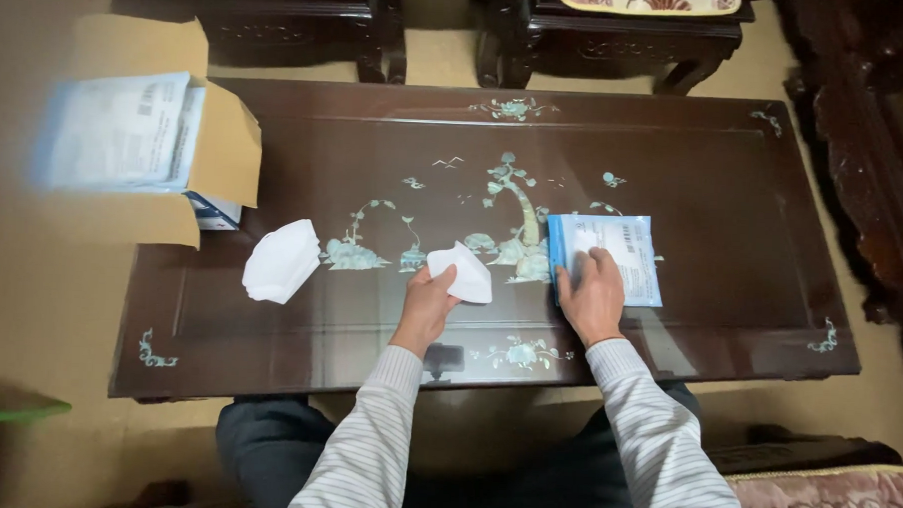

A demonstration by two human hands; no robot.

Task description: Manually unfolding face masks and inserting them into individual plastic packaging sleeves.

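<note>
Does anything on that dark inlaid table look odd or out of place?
Only the cardboard box at the table's left end: it overhangs the edge, flaps splayed open, packets showing. Otherwise tidy: white masks stacked, the left hand holding a folded white mask, the right hand flat on a blue packet.

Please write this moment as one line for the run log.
left hand: holds white folded mask | right hand: presses blue-white packet | mask stack left | cardboard box far left

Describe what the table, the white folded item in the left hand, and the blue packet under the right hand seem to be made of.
Table: dark lacquered wood, glossy, with pearly inlay.
White folded item: soft matte fabric, probably non-woven; it holds creases.
Blue packet: thin plastic film, judging by its slight sheen, though coated paper is possible.
</note>
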